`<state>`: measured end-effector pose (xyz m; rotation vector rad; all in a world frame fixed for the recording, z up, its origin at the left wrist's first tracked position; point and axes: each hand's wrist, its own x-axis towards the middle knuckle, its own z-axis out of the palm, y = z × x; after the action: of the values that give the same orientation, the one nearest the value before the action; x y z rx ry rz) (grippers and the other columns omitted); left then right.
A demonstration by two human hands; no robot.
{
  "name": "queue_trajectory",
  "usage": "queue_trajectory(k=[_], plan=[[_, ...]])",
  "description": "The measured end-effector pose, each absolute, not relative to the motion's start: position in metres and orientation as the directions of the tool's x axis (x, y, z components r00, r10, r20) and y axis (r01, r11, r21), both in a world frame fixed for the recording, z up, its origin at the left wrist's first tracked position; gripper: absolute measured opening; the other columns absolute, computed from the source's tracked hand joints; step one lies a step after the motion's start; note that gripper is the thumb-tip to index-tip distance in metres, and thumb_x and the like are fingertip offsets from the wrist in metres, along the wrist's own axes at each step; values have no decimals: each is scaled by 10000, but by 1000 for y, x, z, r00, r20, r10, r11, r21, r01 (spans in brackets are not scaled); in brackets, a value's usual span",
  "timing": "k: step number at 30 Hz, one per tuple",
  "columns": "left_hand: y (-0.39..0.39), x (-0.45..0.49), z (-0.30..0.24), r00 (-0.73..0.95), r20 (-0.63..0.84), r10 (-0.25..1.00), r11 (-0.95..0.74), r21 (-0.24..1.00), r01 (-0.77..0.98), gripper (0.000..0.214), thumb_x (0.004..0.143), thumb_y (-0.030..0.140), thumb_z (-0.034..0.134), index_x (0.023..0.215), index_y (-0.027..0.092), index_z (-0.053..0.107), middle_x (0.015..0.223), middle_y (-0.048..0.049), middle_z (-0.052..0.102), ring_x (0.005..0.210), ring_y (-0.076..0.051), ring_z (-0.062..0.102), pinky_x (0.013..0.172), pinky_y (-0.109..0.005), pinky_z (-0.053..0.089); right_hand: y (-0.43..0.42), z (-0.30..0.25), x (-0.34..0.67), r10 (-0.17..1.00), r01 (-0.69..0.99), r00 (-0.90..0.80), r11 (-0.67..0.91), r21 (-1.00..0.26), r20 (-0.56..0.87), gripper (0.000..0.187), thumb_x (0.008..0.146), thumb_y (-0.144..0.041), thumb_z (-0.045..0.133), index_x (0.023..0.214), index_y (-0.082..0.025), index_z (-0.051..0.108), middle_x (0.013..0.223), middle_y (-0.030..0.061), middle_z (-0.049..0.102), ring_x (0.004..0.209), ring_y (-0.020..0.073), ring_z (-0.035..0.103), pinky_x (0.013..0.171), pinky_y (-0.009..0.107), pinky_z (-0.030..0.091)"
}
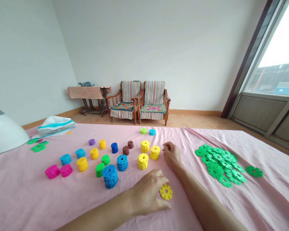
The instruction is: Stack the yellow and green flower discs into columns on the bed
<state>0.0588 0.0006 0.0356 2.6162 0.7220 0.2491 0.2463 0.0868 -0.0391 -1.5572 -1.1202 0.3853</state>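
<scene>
While the left hand arches around a single yellow disc, its thumb and fingers parted on either side, the person appears to be at the step of collecting that piece. The disc lies flat towards the near edge of the pink-covered tabletop, which runs out of view; the left hand looks released, with no pinch on the disc to be seen. Farther towards the far edge, the right hand has its fingers curled just beside the nearest of three yellow stacks, and whether it grasps anything cannot be told. Since those stacks share the disc's colour, the next move probably calls for closing thumb and fingers on its notched rim and lifting it level. A green pile spreads towards the right edge, not yet stacked, while blue stacks stand left of the yellow ones.
</scene>
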Motion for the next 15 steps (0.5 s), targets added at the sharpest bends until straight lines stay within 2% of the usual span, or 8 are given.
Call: queue_trajectory(k=[8,12,15], plan=[[8,72,31,845,24,534,-772,422,476,316,641,292,733,903,194,584,930,-36,579,854,-218,576,766,-301,487,85,-36,245,810,444,494,77,-893,316,197,738,-318,490,751,-207,652,617,27,678,552,184,610,507,255,394],[10,74,31,849,-17,528,-774,402,489,331,586,277,728,825,203,512,881,-17,541,785,-197,550,689,-275,475,84,-34,245,812,447,491,76,-891,315,200,737,-320,482,747,-205,646,619,30,674,561,189,609,511,259,392],[10,70,31,853,-20,521,-771,417,481,320,599,258,713,815,211,481,896,-9,527,808,-192,542,704,-267,464,83,-33,245,814,444,489,77,-893,313,192,727,-314,482,742,-204,638,624,32,673,575,190,613,521,258,398]])
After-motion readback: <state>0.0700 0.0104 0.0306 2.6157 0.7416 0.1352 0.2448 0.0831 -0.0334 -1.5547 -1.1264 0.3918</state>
